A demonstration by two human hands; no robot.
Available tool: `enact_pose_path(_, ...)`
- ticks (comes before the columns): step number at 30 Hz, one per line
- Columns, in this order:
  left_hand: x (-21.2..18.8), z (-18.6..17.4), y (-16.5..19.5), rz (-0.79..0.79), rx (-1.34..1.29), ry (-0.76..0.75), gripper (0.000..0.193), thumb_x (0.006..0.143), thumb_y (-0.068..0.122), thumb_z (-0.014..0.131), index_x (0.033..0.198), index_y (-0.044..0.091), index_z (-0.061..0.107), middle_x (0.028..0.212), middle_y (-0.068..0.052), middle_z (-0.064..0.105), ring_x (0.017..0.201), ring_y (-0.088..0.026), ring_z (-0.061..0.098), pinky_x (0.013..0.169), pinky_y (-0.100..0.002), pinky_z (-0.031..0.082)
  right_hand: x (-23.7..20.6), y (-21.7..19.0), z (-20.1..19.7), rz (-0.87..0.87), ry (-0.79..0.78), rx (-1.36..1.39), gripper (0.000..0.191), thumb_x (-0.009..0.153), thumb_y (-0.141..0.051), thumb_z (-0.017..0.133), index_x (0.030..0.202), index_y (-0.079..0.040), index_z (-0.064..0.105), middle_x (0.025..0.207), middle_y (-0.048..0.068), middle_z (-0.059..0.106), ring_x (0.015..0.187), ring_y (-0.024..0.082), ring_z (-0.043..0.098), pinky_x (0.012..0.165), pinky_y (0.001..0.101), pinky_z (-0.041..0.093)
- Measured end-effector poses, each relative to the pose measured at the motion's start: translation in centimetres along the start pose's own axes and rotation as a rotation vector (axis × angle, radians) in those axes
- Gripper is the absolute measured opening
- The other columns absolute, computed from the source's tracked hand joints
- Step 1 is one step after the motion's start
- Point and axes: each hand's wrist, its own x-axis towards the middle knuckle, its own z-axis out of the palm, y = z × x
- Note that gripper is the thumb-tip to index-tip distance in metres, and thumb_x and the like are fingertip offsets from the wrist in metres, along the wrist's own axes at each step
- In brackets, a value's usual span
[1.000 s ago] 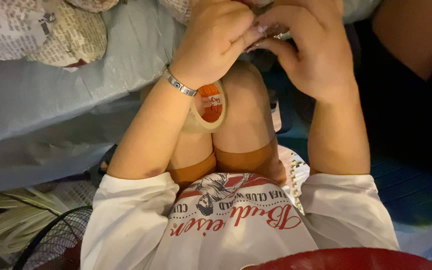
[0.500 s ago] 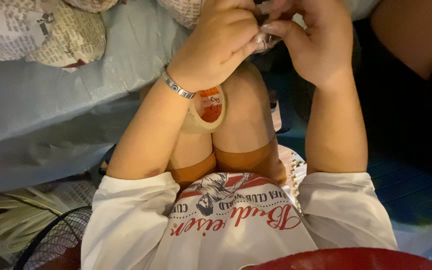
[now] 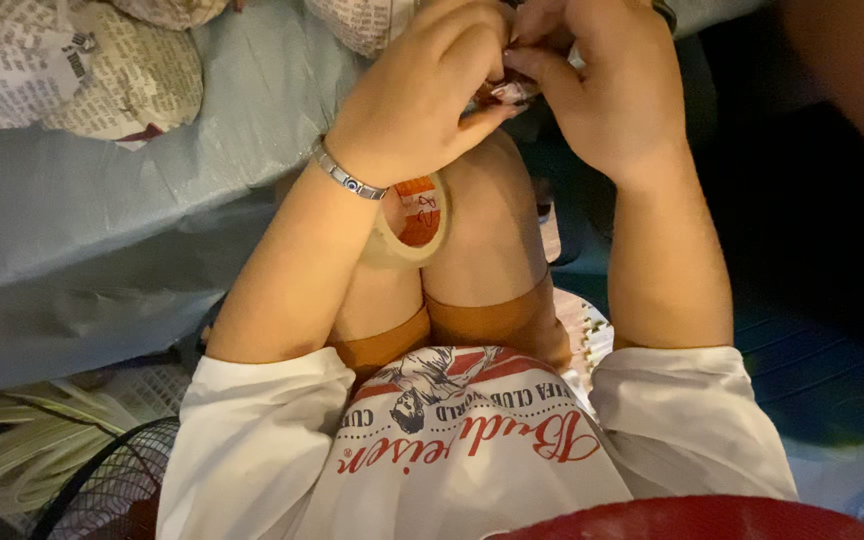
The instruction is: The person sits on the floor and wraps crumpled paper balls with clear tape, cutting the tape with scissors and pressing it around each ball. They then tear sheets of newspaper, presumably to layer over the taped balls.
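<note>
Small item [image 3: 514, 92] pinched between both hands at top centre, above the raised knees. Mostly hidden by fingers: only a shiny, crumpled bit with red and white shows. Can't tell what it is, can't tell its full shape. The visible sliver runs roughly left-right between the two sets of fingertips; true long axis not readable.

Left hand [image 3: 422, 95]: fingers curled in, thumb and fingertips closed on the left end of the item. Metal bracelet [image 3: 347, 180] on that wrist.

Right hand [image 3: 612, 85]: fingers bent, closed on the right end. Top of this hand and something dark at its wrist are cut off by the frame edge.

Tape roll [image 3: 412, 222]: tan, with red-and-white core label, sits just under the left wrist against the left knee. Wrist covers its upper left part. It stands on edge, and its open face points right and slightly toward the camera. Can't tell whether it hangs on the forearm or just rests on the leg.

Blue-grey cloth [image 3: 102, 240] covers the surface at left; what's under it is not visible. Newspaper-wrapped bundles [image 3: 72, 70] on it, cut off at the top edge.

Bottom left: black wire fan guard [image 3: 102, 480], partly out of frame, beside pale coiled tubing [image 3: 12, 460].

Right side dark, detail hard to make out.
</note>
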Motion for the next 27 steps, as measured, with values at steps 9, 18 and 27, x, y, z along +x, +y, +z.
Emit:
enact_pose_path(9, -0.6, 0.4, 0.4, -0.021, 0.106, 0.022, 0.042, 0.093, 0.011, 0.087, 0.102, 0.001, 0.047, 0.115, -0.013, 0.048, 0.105, -0.035, 0.055, 0.09, -0.042, 0.049, 1.0, -0.3, -0.6, 0.071, -0.114, -0.09, 0.008, 0.094, 0.004, 0.072, 0.097, 0.001, 0.065, 0.09, 0.013, 0.069, 0.081, 0.028, 0.069, 0.071, 0.0362, 0.053)
enact_pose_path(18, 0.3, 0.1, 0.6, -0.044, 0.136, 0.006, 0.045, 0.091, 0.013, 0.089, 0.1, 0.003, 0.047, 0.118, -0.012, 0.049, 0.103, -0.034, 0.057, 0.088, -0.043, 0.051, 2.9, 0.2, -1.2, 0.065, -0.353, -0.355, 0.005, 0.097, -0.01, 0.071, 0.097, -0.005, 0.07, 0.088, 0.015, 0.069, 0.075, 0.033, 0.068, 0.064, 0.0412, 0.051)
enact_pose_path(27, 0.4, 0.1, 0.5, -0.06, 0.064, 0.012, 0.042, 0.092, 0.009, 0.088, 0.11, 0.0, 0.051, 0.12, -0.013, 0.052, 0.096, -0.029, 0.066, 0.083, -0.038, 0.055, 2.3, 0.4, -0.7, -0.044, -0.3, -0.454, 0.011, 0.095, -0.005, 0.067, 0.104, 0.002, 0.069, 0.092, 0.02, 0.07, 0.077, 0.036, 0.069, 0.062, 0.041, 0.053)
